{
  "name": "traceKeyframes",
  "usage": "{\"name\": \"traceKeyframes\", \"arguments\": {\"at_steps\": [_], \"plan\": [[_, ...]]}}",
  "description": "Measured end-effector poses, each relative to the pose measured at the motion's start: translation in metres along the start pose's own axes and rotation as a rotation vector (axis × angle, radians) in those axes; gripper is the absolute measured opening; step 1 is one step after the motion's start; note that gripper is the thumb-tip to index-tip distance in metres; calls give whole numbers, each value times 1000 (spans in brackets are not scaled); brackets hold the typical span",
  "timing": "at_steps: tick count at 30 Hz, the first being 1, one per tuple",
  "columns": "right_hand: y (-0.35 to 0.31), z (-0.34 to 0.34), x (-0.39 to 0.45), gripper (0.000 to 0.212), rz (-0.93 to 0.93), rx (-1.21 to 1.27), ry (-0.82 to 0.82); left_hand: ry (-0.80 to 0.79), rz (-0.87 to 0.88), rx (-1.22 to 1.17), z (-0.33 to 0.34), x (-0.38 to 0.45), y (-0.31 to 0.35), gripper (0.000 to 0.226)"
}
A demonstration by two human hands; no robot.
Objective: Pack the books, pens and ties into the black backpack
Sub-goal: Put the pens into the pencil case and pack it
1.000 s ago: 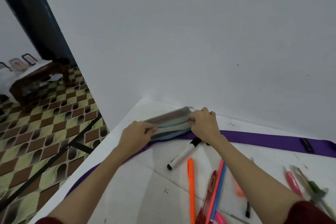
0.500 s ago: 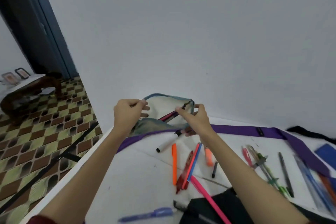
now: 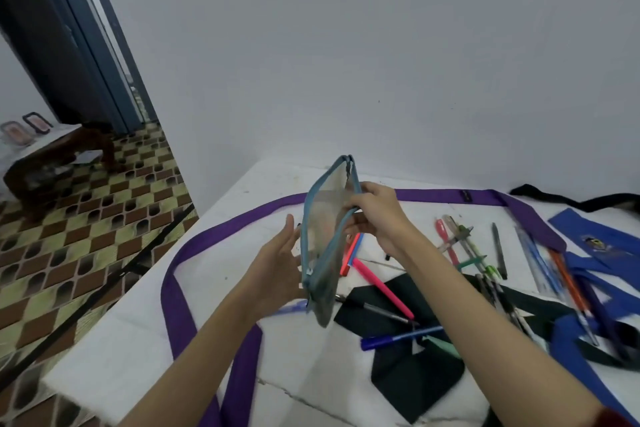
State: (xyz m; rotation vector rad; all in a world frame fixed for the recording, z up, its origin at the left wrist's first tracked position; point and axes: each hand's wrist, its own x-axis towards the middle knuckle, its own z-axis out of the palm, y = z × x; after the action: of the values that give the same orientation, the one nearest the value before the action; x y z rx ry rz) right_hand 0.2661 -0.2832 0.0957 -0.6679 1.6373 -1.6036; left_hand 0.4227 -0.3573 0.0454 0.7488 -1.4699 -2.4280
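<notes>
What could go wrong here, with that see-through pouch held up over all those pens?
1. The pouch hangs tilted, held by the right hand at its upper edge, while the left hand only rests flat against its side. If the zip is open, anything inside might slide out.
2. Loose pens lie right below, such as the pink pen; lowering the pouch could knock them about.
3. The purple tie loops near the table edge and might slip off.

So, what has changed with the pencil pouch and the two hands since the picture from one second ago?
The pencil pouch was lifted off the white table and turned up on end. The right hand now pinches its upper edge with curled fingers, while the left hand has let go and lies open against its side. The purple tie and the loose pens stay on the table.
</notes>
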Motion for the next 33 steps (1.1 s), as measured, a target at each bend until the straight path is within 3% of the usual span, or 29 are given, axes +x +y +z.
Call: {"name": "traceKeyframes", "arguments": {"at_steps": [13, 18, 20, 23, 25, 27, 29, 31, 33], "plan": [[20, 85, 12, 24, -130, -189, 59, -60, 66, 124, -63, 19, 17, 82], [22, 87, 16, 17, -161, -226, 188, -19, 14, -1, -86, 24, 19, 67], [24, 79, 17, 12, -165, -208, 218, -28, 19, 9, -97, 26, 22, 51], [36, 64, 17, 28, -88, -84, 230, 1, 8, 56, -106, 34, 25, 28], [51, 56, 18, 24, -43, -212, 268, 13, 42, 112, -111, 40, 26, 24], [67, 53, 16, 13, -8, -516, 131, 35, 65, 197, -117, 45, 28, 44], [78, 56, 13, 7, 38, -781, -180, 55, 68, 265, -122, 52, 28, 74], [89, 65, 10, 21, 84, -980, -431, 39, 81, 279, -124, 57, 29, 83], [98, 74, 9, 26, 73, -1111, -510, 23, 77, 276, -124, 61, 30, 82]]}}
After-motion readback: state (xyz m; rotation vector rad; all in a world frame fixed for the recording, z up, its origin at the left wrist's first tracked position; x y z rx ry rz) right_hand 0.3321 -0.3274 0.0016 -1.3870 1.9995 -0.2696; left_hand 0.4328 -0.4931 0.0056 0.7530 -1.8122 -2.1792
